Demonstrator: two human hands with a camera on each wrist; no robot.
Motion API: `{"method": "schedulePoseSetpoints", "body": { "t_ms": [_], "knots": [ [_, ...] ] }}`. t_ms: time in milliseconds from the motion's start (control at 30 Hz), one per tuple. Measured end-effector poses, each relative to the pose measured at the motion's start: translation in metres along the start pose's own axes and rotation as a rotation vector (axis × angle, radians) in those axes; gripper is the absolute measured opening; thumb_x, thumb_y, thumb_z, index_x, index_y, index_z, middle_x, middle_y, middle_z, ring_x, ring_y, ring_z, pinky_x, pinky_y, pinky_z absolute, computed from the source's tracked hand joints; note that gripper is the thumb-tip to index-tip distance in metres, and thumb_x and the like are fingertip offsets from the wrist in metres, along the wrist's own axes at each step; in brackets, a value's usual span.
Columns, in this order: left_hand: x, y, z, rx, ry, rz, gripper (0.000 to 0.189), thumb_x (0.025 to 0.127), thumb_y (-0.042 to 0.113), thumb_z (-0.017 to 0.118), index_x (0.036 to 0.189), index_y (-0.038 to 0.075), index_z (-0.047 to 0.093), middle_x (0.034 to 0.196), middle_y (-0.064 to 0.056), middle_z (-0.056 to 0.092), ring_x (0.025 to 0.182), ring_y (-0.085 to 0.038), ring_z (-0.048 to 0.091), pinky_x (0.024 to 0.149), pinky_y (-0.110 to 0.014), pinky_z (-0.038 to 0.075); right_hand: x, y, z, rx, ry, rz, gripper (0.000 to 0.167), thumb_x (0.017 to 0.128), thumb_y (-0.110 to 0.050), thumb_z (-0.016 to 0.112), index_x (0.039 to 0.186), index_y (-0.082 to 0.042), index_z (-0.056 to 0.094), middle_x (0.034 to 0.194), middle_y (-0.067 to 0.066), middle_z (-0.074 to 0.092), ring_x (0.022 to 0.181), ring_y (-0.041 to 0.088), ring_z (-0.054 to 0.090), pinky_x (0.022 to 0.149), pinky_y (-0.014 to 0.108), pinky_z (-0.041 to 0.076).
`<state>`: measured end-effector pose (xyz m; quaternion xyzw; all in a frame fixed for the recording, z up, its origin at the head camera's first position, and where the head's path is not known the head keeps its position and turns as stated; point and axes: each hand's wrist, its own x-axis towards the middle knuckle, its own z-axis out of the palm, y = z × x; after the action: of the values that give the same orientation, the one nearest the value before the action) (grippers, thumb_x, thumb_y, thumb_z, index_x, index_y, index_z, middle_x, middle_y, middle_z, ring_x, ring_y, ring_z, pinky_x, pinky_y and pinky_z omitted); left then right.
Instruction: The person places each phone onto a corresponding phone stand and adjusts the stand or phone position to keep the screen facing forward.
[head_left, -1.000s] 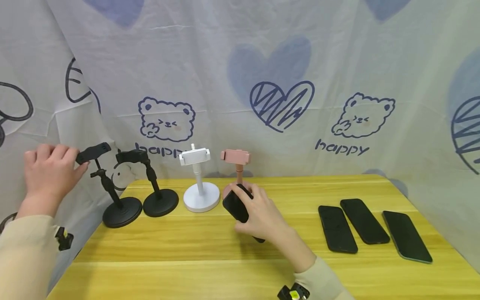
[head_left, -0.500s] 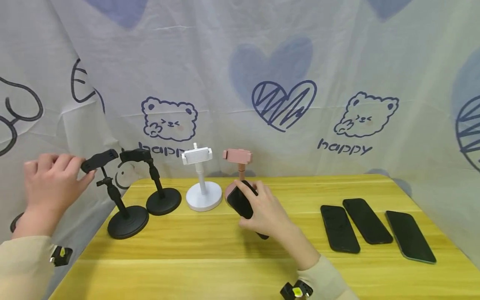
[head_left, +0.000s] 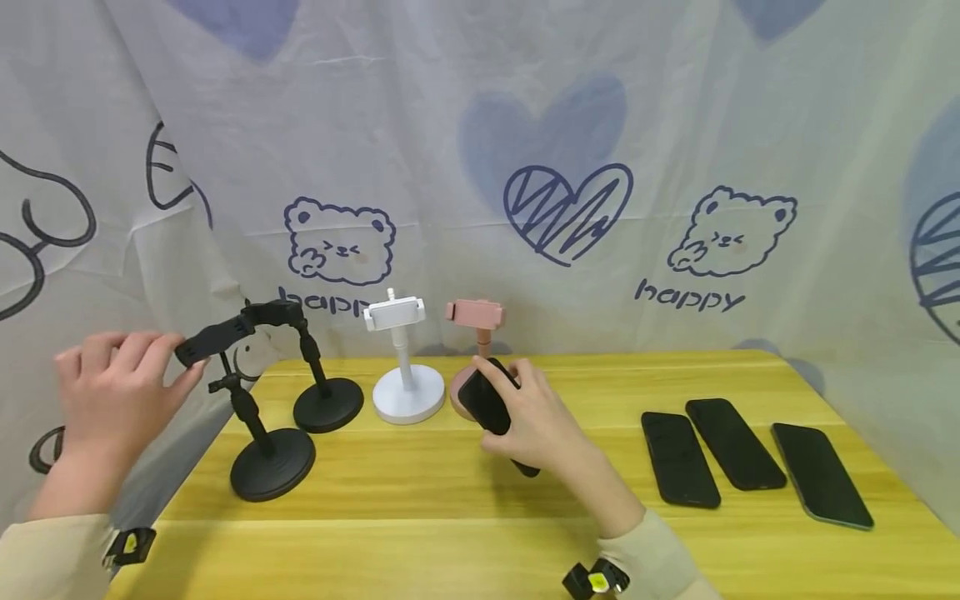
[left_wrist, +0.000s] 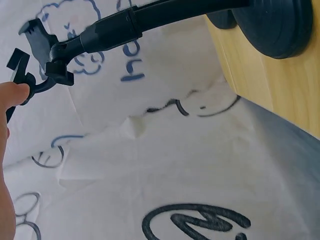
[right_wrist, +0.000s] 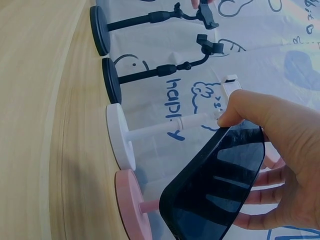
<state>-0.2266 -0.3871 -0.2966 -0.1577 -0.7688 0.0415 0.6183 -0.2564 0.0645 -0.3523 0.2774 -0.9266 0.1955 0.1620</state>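
Note:
My left hand (head_left: 120,392) pinches the clamp end of a black phone stand (head_left: 272,462) at the table's left side. In the left wrist view the thumb (left_wrist: 15,94) presses on that stand's clamp, with its pole running off to the right. My right hand (head_left: 536,421) holds a black smartphone (head_left: 483,402) by its edges, tilted above the table. Behind that phone stands a pink phone stand (head_left: 477,314), its base partly hidden. The right wrist view shows the thumb on one long edge of the phone and the fingers on the other.
Another black phone stand (head_left: 327,403) and a white phone stand (head_left: 406,392) stand along the back of the wooden table (head_left: 360,554). Three dark phones lie at the right: one (head_left: 680,458), a second (head_left: 735,443) and a third (head_left: 821,475). A printed curtain (head_left: 450,125) hangs behind.
My left hand has drawn the left black stand to the right and toward me, its clamp now overlapping the other black stand's in view. The right hand with the smartphone has barely moved.

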Motion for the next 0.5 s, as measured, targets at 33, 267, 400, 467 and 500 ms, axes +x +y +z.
{"method": "schedulePoseSetpoints", "body": {
  "t_ms": [33,267,400,467,500],
  "knots": [
    [0.0,0.003,-0.001,-0.003,0.017,0.0,0.055,0.096,0.049,0.042,0.094,0.0,0.066,0.088,-0.02,0.065,0.088,-0.047,0.05,0.073,-0.059,0.024,0.0,0.0,0.001,0.003,-0.002,-0.001,0.097,0.07,-0.034,0.077,0.153,-0.035,0.026,0.123,0.016,0.046,0.104,0.03,0.05,0.081,0.042,0.051],
    [0.004,0.026,0.005,-0.035,0.139,0.006,0.047,0.095,0.043,0.05,0.09,0.0,0.068,0.083,-0.017,0.066,0.084,-0.044,0.05,0.072,-0.057,0.023,0.0,-0.001,0.002,0.013,-0.003,0.004,0.097,0.07,-0.033,0.076,0.153,-0.036,0.026,0.123,0.015,0.045,0.104,0.029,0.049,0.079,0.041,0.051],
    [0.002,0.033,0.011,-0.047,0.139,0.0,0.045,0.096,0.041,0.052,0.093,0.0,0.069,0.085,-0.018,0.066,0.087,-0.044,0.05,0.073,-0.057,0.023,0.0,0.0,0.003,0.017,0.005,0.01,0.097,0.069,-0.032,0.075,0.153,-0.037,0.026,0.123,0.015,0.045,0.103,0.028,0.049,0.079,0.04,0.051],
    [0.002,0.038,0.015,-0.054,0.138,-0.01,0.042,0.094,0.04,0.055,0.093,0.0,0.069,0.085,-0.018,0.066,0.087,-0.043,0.05,0.073,-0.057,0.023,0.0,0.0,0.004,0.015,0.011,0.011,0.097,0.069,-0.032,0.075,0.152,-0.037,0.027,0.122,0.014,0.045,0.103,0.028,0.049,0.079,0.04,0.051],
    [0.002,0.04,0.016,-0.057,0.141,-0.016,0.041,0.093,0.039,0.056,0.093,0.001,0.069,0.086,-0.017,0.067,0.087,-0.043,0.05,0.073,-0.057,0.024,0.0,0.0,0.004,0.013,0.012,0.011,0.097,0.069,-0.032,0.075,0.152,-0.038,0.027,0.122,0.014,0.045,0.103,0.028,0.049,0.078,0.04,0.051]
  ]
}}
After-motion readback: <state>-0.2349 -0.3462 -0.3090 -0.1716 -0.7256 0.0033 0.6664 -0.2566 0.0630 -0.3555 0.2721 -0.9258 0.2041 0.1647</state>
